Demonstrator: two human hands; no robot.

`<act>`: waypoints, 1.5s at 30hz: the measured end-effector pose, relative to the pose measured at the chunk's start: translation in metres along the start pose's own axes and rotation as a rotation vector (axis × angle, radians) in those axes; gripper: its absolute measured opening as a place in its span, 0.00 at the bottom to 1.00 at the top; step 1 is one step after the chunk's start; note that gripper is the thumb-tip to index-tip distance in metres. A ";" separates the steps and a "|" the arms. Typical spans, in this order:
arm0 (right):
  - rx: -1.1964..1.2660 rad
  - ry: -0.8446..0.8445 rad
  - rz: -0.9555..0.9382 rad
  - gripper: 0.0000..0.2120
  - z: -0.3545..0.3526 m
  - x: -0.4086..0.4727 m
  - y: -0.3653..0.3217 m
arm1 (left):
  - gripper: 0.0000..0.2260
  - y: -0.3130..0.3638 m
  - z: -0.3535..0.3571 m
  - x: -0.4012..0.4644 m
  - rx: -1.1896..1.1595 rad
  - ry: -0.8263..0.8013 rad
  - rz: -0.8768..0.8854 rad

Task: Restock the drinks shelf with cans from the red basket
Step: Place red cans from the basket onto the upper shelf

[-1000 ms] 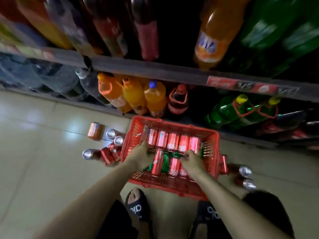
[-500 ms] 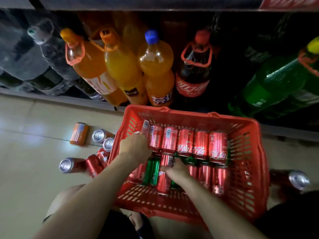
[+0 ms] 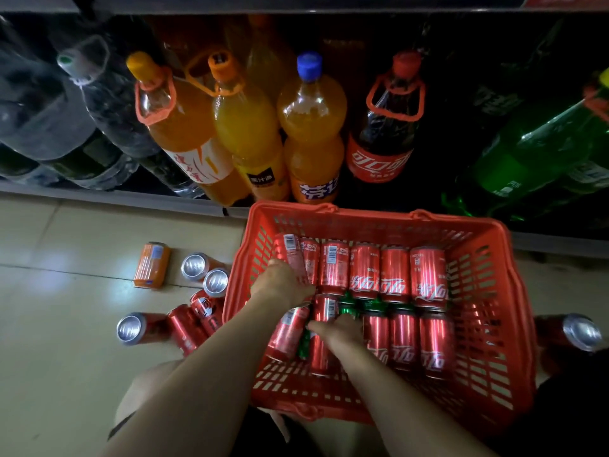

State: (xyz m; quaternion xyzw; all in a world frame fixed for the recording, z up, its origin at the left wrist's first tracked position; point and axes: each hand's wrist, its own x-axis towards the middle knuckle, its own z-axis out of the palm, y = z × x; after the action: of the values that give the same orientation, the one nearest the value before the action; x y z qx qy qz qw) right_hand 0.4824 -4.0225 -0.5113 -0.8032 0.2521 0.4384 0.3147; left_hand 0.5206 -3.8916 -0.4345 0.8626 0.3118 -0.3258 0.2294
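Observation:
The red basket point(image 3: 379, 215) stands on the floor against the bottom drinks shelf point(image 3: 99, 196). It holds two rows of red cola cans point(image 3: 395, 275) lying on their sides, with green cans point(image 3: 346, 306) partly hidden under them. My left hand point(image 3: 280, 282) is curled over the tilted red can point(image 3: 291, 250) at the left end of the back row. My right hand point(image 3: 341, 331) lies on a red can point(image 3: 324, 310) in the front row, with its fingers wrapped over the can. Beside it another red can point(image 3: 288, 334) sits tilted.
Loose cans lie on the tiled floor left of the basket: an orange can point(image 3: 151, 265), two silver-topped cans point(image 3: 195, 266) and several red cans point(image 3: 186, 328). Another can point(image 3: 581, 331) lies at the right. Orange bottles point(image 3: 313, 127), a cola bottle point(image 3: 382, 140) and green bottles point(image 3: 527, 159) fill the shelf.
The view has dropped closer to the basket. My right hand has slid left along the front row. My left hand stays on the back row's left end.

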 end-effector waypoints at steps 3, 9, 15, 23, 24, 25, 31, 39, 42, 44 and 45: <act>-0.007 -0.002 -0.004 0.28 0.003 0.004 0.005 | 0.44 -0.001 0.008 0.003 -0.199 -0.030 -0.052; 0.101 -0.055 -0.109 0.15 -0.017 0.005 0.015 | 0.45 -0.006 -0.002 0.016 -0.437 -0.110 -0.120; 0.323 -0.155 -0.226 0.21 -0.029 -0.001 0.027 | 0.30 -0.002 -0.007 0.008 -0.650 -0.305 -0.092; 0.430 -0.333 -0.278 0.22 -0.093 -0.031 0.014 | 0.37 0.022 -0.023 -0.034 -0.780 -0.354 0.128; 0.441 -0.326 -0.297 0.22 -0.107 -0.041 0.010 | 0.38 0.024 -0.029 -0.046 -0.792 -0.340 0.142; 0.459 -0.311 -0.313 0.22 -0.123 -0.056 0.002 | 0.40 0.025 -0.036 -0.061 -0.811 -0.330 0.160; 0.494 -0.259 -0.467 0.22 -0.234 -0.181 -0.063 | 0.34 0.067 -0.134 -0.185 -0.964 -0.277 0.236; 0.534 -0.065 -0.761 0.25 -0.419 -0.434 -0.184 | 0.28 0.190 -0.367 -0.392 -0.949 -0.099 0.502; 0.551 -0.008 -0.897 0.24 -0.498 -0.544 -0.227 | 0.28 0.241 -0.460 -0.478 -0.916 -0.017 0.616; 0.549 0.032 -1.005 0.28 -0.550 -0.617 -0.250 | 0.27 0.272 -0.520 -0.533 -0.863 0.014 0.729; 0.560 0.056 -1.062 0.28 -0.575 -0.652 -0.260 | 0.28 0.286 -0.549 -0.560 -0.824 0.032 0.792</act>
State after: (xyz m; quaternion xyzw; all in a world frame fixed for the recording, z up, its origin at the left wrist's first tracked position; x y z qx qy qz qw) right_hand 0.6547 -4.1804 0.3650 -0.7171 -0.0694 0.1168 0.6836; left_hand 0.6148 -3.9811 0.3898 0.7577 0.0695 -0.0532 0.6467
